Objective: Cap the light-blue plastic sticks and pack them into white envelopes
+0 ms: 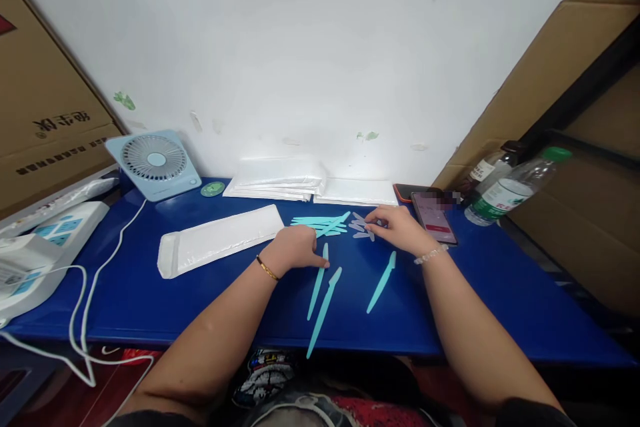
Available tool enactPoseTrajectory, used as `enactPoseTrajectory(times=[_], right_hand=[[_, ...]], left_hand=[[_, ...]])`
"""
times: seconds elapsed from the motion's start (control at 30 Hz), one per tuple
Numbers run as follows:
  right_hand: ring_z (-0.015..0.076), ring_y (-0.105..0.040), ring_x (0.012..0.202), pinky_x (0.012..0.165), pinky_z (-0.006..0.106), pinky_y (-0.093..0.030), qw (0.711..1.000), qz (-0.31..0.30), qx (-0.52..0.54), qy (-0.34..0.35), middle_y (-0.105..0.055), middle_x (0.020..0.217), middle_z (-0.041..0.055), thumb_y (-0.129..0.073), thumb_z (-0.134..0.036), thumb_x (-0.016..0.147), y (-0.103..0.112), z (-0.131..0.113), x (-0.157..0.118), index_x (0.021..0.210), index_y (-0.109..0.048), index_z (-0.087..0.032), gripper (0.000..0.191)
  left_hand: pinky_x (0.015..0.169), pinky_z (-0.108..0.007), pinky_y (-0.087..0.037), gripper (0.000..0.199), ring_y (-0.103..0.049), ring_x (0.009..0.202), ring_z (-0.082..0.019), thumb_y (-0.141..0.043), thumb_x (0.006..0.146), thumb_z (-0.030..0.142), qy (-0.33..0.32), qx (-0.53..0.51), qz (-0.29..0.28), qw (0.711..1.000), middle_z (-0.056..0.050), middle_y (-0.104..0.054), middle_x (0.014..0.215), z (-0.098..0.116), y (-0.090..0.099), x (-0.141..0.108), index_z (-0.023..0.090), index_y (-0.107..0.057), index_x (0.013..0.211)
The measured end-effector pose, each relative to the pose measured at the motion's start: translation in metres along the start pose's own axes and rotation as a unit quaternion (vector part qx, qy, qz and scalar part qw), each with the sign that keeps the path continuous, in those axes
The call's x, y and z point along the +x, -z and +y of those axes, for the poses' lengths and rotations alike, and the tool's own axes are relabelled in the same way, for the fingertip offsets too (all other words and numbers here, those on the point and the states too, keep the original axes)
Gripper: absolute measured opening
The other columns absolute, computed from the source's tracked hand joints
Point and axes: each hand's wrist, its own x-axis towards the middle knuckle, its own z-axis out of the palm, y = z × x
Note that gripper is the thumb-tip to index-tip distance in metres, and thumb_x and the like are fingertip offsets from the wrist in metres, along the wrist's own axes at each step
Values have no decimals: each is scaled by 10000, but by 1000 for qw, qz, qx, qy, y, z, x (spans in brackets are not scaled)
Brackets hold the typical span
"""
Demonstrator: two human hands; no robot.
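Observation:
My left hand (294, 250) is over the left end of a loose pile of turquoise eyebrow razors (327, 225). Its thumb stands apart from the curled fingers and lies over the top of a single razor (316, 293); the other fingertips are partly hidden. Closer to me lies another turquoise razor (324, 313), and one more razor (381, 282) lies to the right. My right hand (395, 227) has thumb and index finger pinched at a small group of clear blade covers (357, 225), seemingly on one cover.
A long white padded envelope (225, 240) lies left of the pile. More white envelopes (275, 179) are stacked against the wall. A blue fan (155, 163) and a white power strip (45, 260) stand left. A phone (434, 217) and plastic bottles (515, 193) are right.

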Motion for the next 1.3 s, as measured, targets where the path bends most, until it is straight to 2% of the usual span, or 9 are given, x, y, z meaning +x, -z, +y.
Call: enactPoseTrajectory(times=[0.07,0.2,0.4,0.73,0.8,0.9,1.0,1.13,1.3], right_hand=[[170,-591,730,710,307,-411,999,-21,33,16,-675,901,53,-532,-397,858,-1,-9,0,926,-698,-221,251],[172,-593,770,774,335,-410,992,-76,61,75,-675,911,44,-553,-410,854,-7,-30,1,1042,-661,-225,285],[146,-577,698,669,284,-414,980,-148,63,120,-671,785,19,-497,-381,896,-14,-44,4,893,-680,-203,256],[181,-593,707,633,280,-424,998,-14,23,-51,-694,836,43,-585,-406,812,2,15,0,913,-701,-204,254],[176,-587,713,636,282,-429,998,-10,39,-41,-684,855,42,-592,-389,803,7,16,-4,906,-697,-209,233],[160,-578,681,615,275,-434,995,-30,91,-26,-676,840,39,-566,-374,819,14,8,-9,880,-698,-209,220],[164,-587,703,609,270,-431,991,-70,117,-11,-679,843,47,-581,-385,810,18,-5,-10,890,-704,-202,234],[180,-607,789,609,256,-430,976,-154,154,20,-691,917,52,-608,-440,793,13,-23,-8,936,-708,-207,291],[151,-584,668,574,247,-423,953,-240,180,49,-682,785,26,-600,-468,800,-2,-42,-6,954,-693,-198,324]], left_hand=[[537,-267,-371,282,-595,692,-208,-645,676,488,-11,14,-21,1000,-36,-666,762,11,-4,-3,208,-655,711],[551,-254,-374,116,-605,724,-190,-580,716,257,-29,10,17,999,-29,-681,798,21,-10,-2,213,-673,769],[614,-254,-399,154,-602,735,-169,-530,823,287,-96,5,93,991,-24,-670,815,19,-8,2,203,-656,797],[714,-297,-413,223,-591,906,-220,-589,807,361,-9,28,217,976,-62,-651,969,1,-7,26,193,-630,948],[674,-283,-423,321,-600,863,-211,-597,777,473,-12,2,192,981,-59,-651,946,7,-6,19,195,-627,934],[563,-278,-413,479,-603,680,-202,-557,697,667,-44,0,41,998,-40,-642,725,26,-3,-1,197,-639,732],[525,-289,-408,430,-605,632,-224,-673,588,611,-67,59,-65,994,-52,-641,680,43,-2,-18,187,-642,655],[549,-280,-421,147,-627,688,-222,-635,679,335,-64,74,-37,995,-42,-669,751,49,-5,-19,202,-651,741],[615,-275,-431,132,-634,746,-203,-545,799,316,-78,24,57,995,-30,-679,796,38,-13,-6,214,-623,828]])
